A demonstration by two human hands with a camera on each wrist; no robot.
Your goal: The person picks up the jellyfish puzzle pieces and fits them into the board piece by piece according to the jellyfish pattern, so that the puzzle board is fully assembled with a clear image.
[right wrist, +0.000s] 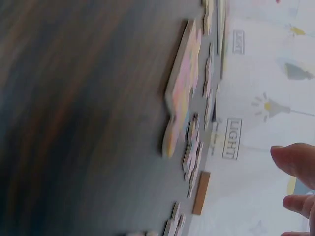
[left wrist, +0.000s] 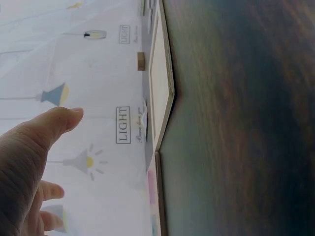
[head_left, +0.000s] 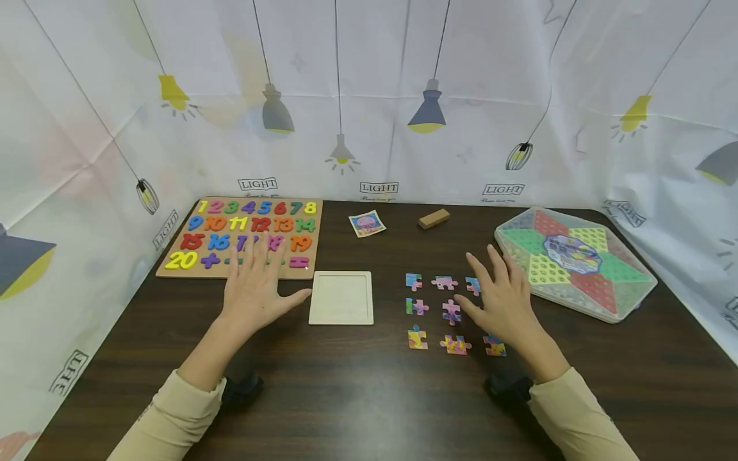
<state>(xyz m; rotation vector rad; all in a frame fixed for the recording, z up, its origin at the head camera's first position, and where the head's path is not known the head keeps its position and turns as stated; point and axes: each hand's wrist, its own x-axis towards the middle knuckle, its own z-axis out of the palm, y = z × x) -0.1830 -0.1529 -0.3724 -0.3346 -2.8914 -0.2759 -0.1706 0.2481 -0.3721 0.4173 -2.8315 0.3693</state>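
My left hand [head_left: 254,301] is held with fingers spread, over the near edge of the number board and beside a small square wooden tray [head_left: 341,298]. Nothing is in its grasp; in the left wrist view the thumb [left wrist: 54,123] stands apart from the other fingers, with the tray's edge [left wrist: 170,83] beyond. My right hand [head_left: 507,304] is likewise spread and holds nothing. It covers part of the right side of several jigsaw pieces [head_left: 451,312] laid out in loose rows. In the right wrist view, pieces [right wrist: 182,83] lie flat, apart from the fingertips [right wrist: 285,155].
A board of coloured numbers [head_left: 318,214] lies at the back left. Behind the tray are a small picture card [head_left: 367,223] and a wooden block [head_left: 434,219]. A hexagonal Chinese checkers board [head_left: 576,262] lies at the right. A printed curtain [head_left: 369,77] hangs behind the dark table [head_left: 369,397].
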